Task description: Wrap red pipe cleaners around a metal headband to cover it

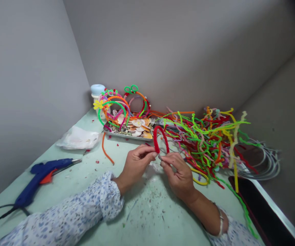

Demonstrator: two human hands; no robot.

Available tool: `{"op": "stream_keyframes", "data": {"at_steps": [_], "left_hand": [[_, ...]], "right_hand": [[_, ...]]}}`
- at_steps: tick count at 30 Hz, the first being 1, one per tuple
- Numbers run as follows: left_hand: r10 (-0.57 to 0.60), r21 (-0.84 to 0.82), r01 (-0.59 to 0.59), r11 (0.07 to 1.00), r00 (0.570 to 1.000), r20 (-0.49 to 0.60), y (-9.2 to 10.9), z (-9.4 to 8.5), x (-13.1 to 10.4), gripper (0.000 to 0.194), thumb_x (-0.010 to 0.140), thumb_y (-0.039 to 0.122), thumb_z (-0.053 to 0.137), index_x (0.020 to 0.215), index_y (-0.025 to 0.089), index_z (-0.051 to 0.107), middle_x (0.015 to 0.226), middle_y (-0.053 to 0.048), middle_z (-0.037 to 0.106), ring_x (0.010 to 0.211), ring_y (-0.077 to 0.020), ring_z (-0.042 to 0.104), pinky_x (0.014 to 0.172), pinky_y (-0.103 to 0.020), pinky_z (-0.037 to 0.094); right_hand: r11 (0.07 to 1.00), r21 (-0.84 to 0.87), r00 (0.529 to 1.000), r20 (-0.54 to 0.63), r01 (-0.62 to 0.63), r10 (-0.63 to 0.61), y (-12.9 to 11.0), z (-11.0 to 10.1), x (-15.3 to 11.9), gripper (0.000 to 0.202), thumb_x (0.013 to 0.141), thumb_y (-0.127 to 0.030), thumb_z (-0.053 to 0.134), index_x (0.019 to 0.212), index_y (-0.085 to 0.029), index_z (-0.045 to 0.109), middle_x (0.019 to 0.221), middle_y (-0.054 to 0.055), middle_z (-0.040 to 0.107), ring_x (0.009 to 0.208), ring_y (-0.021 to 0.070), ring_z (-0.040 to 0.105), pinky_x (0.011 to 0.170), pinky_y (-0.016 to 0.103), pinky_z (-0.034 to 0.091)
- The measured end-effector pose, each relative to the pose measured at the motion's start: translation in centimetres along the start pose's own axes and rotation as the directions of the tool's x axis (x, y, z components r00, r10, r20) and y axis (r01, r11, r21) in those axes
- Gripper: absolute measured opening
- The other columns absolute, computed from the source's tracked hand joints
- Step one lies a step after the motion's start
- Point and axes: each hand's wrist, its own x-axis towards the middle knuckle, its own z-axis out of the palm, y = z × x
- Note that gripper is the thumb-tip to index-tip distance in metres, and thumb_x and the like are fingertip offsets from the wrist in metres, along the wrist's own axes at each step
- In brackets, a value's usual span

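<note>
A red pipe cleaner (165, 139) stands in an upright loop between my two hands, over the middle of the table. My left hand (137, 163) pinches its left lower end between thumb and fingers. At its right lower end, the closed fingers of my right hand (179, 174) meet the loop beside a small grey tip. The fingertips of both hands are close together. Behind the loop is a metal tray (137, 137) of shells, with several fuzzy, colourful headbands (120, 102) on it.
A blue glue gun (31, 184) lies at the left, near a clear plastic bag (78, 138). One orange pipe cleaner (105, 150) lies left of centre. Tangled pipe cleaners (203, 136), coiled wire (270, 164) and a dark flat object (257, 205) occupy the right. A white bottle (97, 91) stands behind.
</note>
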Motion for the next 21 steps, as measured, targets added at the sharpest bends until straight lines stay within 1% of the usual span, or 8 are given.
{"op": "stream_keyframes", "data": {"at_steps": [3, 5, 9, 13, 17, 21], "left_hand": [[-0.119, -0.081, 0.116, 0.99, 0.993, -0.022, 0.28, 0.17, 0.04, 0.018, 0.075, 0.03, 0.067, 0.083, 0.015, 0.066, 0.073, -0.001, 0.064, 0.063, -0.0103, 0.057, 0.057, -0.021, 0.044], [-0.153, -0.116, 0.149, 0.982, 0.988, -0.027, 0.4, 0.27, 0.06, 0.019, 0.073, 0.031, 0.068, 0.081, 0.015, 0.064, 0.071, 0.0, 0.064, 0.062, -0.0103, 0.058, 0.056, -0.021, 0.044], [-0.185, -0.131, 0.181, 0.975, 0.983, -0.019, 0.42, 0.33, 0.15, 0.019, 0.072, 0.031, 0.069, 0.08, 0.015, 0.064, 0.069, 0.0, 0.065, 0.06, -0.0101, 0.059, 0.055, -0.021, 0.045], [-0.209, -0.123, 0.206, 0.971, 0.978, -0.013, 0.17, 0.24, 0.25, 0.02, 0.073, 0.031, 0.068, 0.082, 0.014, 0.067, 0.072, -0.002, 0.067, 0.065, -0.0112, 0.06, 0.056, -0.021, 0.044], [-0.236, -0.121, 0.232, 0.965, 0.972, -0.015, -0.17, 0.18, 0.24, 0.024, 0.071, 0.033, 0.07, 0.085, 0.013, 0.069, 0.075, -0.004, 0.068, 0.065, -0.0118, 0.06, 0.057, -0.022, 0.044], [-0.235, -0.133, 0.233, 0.963, 0.972, 0.002, -0.36, 0.15, 0.09, 0.03, 0.071, 0.037, 0.07, 0.089, 0.013, 0.071, 0.077, -0.005, 0.069, 0.065, -0.0122, 0.058, 0.059, -0.023, 0.043]], "right_hand": [[0.998, -0.061, 1.0, -0.002, 0.003, -0.003, 0.06, 0.02, -0.01, 0.017, 0.085, -0.014, 0.056, 0.097, -0.023, 0.064, 0.082, 0.004, 0.064, 0.081, 0.0196, 0.058, 0.075, 0.038, 0.046], [0.995, -0.096, 1.0, 0.0, 0.007, -0.007, 0.12, 0.0, 0.0, 0.016, 0.085, -0.015, 0.056, 0.097, -0.023, 0.064, 0.081, 0.004, 0.064, 0.08, 0.0199, 0.058, 0.075, 0.039, 0.046], [0.986, -0.162, 0.999, 0.019, 0.035, -0.032, 0.27, -0.08, 0.01, 0.018, 0.084, -0.015, 0.056, 0.098, -0.023, 0.064, 0.08, 0.004, 0.065, 0.08, 0.0201, 0.058, 0.075, 0.039, 0.045], [0.975, -0.212, 0.997, 0.036, 0.069, -0.063, 0.35, -0.12, 0.03, 0.019, 0.083, -0.013, 0.057, 0.099, -0.022, 0.064, 0.082, 0.004, 0.066, 0.081, 0.0204, 0.057, 0.077, 0.039, 0.044], [0.964, -0.254, 0.997, 0.055, 0.074, -0.061, 0.51, -0.13, 0.01, 0.021, 0.084, -0.013, 0.056, 0.101, -0.021, 0.064, 0.084, 0.004, 0.067, 0.083, 0.0213, 0.057, 0.077, 0.04, 0.043], [0.954, -0.293, 0.997, 0.058, 0.071, -0.056, 0.7, -0.14, -0.04, 0.02, 0.084, -0.015, 0.056, 0.102, -0.021, 0.064, 0.081, 0.005, 0.066, 0.083, 0.0214, 0.056, 0.076, 0.039, 0.042]]}}
